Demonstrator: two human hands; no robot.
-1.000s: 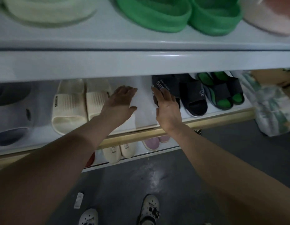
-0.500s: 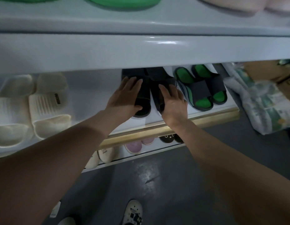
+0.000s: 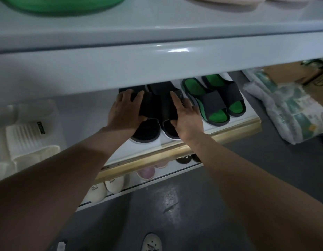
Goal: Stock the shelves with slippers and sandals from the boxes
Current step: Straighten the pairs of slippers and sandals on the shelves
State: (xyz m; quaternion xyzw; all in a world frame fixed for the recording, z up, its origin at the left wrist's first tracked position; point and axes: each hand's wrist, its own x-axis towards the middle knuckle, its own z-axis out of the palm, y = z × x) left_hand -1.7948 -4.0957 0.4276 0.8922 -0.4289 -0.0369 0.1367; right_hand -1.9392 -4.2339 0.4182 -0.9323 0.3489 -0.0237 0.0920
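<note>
A pair of black slippers stands on the middle shelf, toes toward me. My left hand lies over the strap of the left black slipper, thumb hooked at the strap's front edge. My right hand grips the strap of the right black slipper the same way. The two slippers touch side by side. Their heels are hidden under the upper shelf. No box of stock is near my hands.
Black slippers with green insoles stand just right of my right hand. Cream slippers sit far left. The lower shelf holds pink and cream pairs. A plastic-wrapped bundle and cardboard boxes lie on the floor at the right.
My left hand moved right from the bare shelf onto the left black slipper. My right hand stayed on the right one, and the pair now sits closer together.
</note>
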